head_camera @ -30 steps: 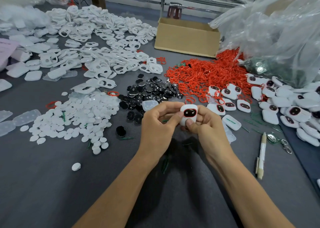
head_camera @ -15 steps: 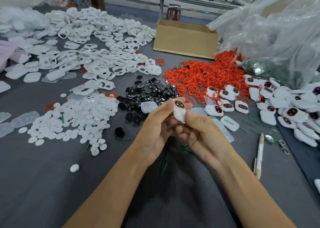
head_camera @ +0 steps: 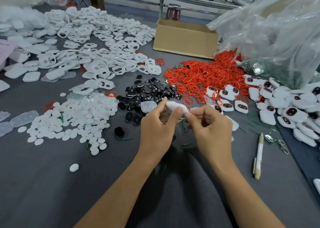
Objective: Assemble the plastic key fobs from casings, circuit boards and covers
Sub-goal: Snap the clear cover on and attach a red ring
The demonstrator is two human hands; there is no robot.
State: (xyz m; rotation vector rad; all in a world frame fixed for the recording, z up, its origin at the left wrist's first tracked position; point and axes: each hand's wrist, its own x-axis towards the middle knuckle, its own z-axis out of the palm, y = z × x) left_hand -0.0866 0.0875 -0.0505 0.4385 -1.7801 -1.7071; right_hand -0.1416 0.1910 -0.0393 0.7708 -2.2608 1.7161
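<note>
- I see the small white plastic key fob (head_camera: 174, 107) at frame centre, pinched between both hands above the grey table (head_camera: 52, 184). A second ago its dark red-rimmed window faced me; half a second ago it was on edge; now only its plain white back shows.
- My left hand (head_camera: 156, 130) has its thumb and forefinger clamped on the fob's left end; my right hand (head_camera: 210, 129) pinches the right end with its fingertips together, the other fingers curled.
- I read that flip as a check or a press on the back cover, so this unit looks close to finished. I judge it belongs next with the pile of assembled white fobs with dark windows (head_camera: 284, 106) at right of frame.
- Stock is plentiful: white casing frames with cut-outs (head_camera: 103, 42) in the upper left, white oval discs (head_camera: 74, 120) at left, glossy black oval pieces (head_camera: 147, 92) just beyond my hands, and the heap of red rubber rings (head_camera: 204, 75) to the upper right.
- A plain brown cardboard box (head_camera: 185, 38) shows no print on the side I see.
- A white and cream pen (head_camera: 258, 156) lies at lower right; I see no writing on it.
- A pale pink sheet (head_camera: 5, 49) at the far left edge may carry text, but it is too blurred to read.
</note>
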